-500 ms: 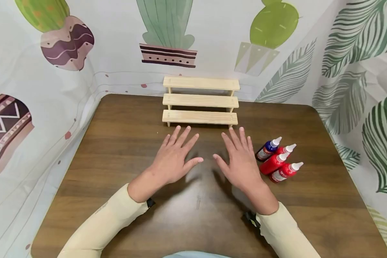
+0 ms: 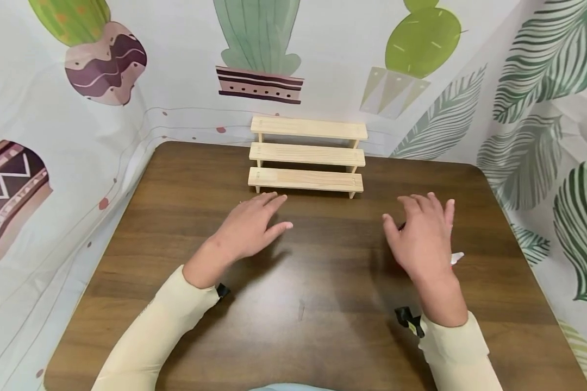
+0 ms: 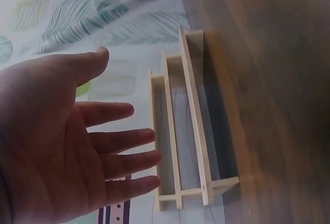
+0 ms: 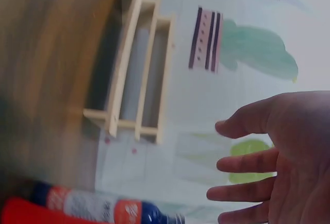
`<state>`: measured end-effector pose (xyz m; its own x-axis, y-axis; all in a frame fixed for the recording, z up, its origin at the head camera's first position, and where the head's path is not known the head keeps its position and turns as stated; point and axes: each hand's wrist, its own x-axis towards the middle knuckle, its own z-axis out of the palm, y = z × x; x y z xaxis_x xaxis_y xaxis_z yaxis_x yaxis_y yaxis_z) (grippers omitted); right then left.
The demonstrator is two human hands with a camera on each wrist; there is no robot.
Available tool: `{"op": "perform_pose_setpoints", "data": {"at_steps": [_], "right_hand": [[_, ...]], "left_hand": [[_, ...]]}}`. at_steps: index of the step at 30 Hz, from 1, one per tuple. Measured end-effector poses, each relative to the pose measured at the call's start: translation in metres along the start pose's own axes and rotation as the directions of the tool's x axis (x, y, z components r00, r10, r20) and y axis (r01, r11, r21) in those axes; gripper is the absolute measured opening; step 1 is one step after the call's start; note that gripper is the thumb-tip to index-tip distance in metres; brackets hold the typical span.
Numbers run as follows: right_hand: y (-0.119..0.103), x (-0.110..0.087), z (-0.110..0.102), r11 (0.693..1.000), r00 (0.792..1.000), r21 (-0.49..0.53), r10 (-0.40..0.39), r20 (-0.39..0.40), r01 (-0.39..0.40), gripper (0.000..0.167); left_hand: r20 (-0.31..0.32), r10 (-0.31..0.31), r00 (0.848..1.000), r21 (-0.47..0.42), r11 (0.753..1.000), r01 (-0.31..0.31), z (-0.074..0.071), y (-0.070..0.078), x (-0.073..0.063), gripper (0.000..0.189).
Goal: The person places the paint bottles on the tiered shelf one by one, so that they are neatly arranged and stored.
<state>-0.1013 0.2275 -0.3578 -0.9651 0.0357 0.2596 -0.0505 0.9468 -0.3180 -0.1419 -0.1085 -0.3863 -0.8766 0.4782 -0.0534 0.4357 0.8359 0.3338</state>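
My right hand (image 2: 423, 239) hovers over the group of squeeze bottles on the right, fingers spread and relaxed, and covers most of them in the head view. Only a white nozzle (image 2: 456, 258) and slivers of red peek out beside it. In the right wrist view, a blue bottle (image 4: 93, 205) with an orange and white label lies below the fingertips, with a red bottle (image 4: 31, 212) next to it. My left hand (image 2: 244, 225) is above the table, holding nothing, fingers loosely extended near the left front corner of a three-step wooden display rack (image 2: 307, 154).
The rack stands at the back of the brown wooden table (image 2: 293, 347), close to the wall. A white cloth (image 2: 176, 65) printed with cacti and leaves hangs behind and at both sides. Black straps show at both wrists.
My right hand has moved right, from beside the bottles to over them. My left hand has shifted slightly left, its fingers less spread. The view has tilted a little.
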Motion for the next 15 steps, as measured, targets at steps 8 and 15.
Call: {"op": "perform_pose_setpoints", "data": {"at_steps": [8, 15], "right_hand": [[0.02, 0.008, -0.014, 0.987, 0.982, -0.065, 0.156, 0.109, -0.15, 0.051], [0.033, 0.015, -0.017, 0.962, 0.944, -0.154, 0.254, 0.213, -0.224, 0.058]], "left_hand": [[-0.077, 0.008, 0.997, -0.079, 0.997, -0.014, -0.005, -0.023, 0.017, 0.052], [-0.218, -0.104, 0.97, -0.193, 0.979, 0.062, -0.012, -0.055, 0.032, 0.041]]}}
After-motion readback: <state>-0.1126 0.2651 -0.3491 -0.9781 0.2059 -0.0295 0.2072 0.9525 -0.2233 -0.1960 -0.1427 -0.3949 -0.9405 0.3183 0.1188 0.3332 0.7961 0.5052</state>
